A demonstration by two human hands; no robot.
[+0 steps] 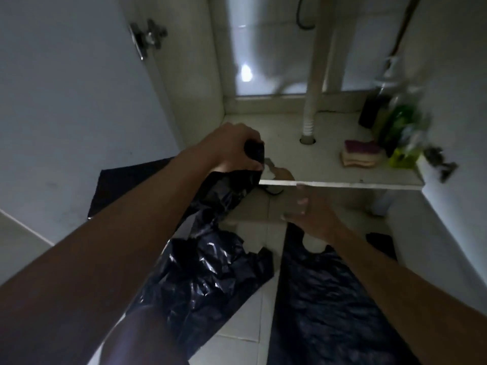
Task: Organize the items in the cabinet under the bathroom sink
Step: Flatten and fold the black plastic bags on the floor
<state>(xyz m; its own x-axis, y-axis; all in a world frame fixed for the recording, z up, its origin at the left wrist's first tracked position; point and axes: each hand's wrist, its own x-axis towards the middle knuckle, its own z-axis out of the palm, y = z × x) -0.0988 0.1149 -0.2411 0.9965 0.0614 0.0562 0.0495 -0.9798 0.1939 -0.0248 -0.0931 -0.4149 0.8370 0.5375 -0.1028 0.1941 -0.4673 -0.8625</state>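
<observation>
Gripping a black bag (232, 185) by its bunched top, left hand (237, 148) sits at cabinet shelf (279, 133) front edge, bag hanging twd floor. Right hand (313, 217), blurred, fingers loose & spread, holds nothing, just below shelf edge. Sponges (361, 154) & bottles (395, 122) at shelf's right.

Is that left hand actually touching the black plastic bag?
Touching. The head view shows the left hand gripping the bunched top of the black plastic bag, which hangs below it.
</observation>
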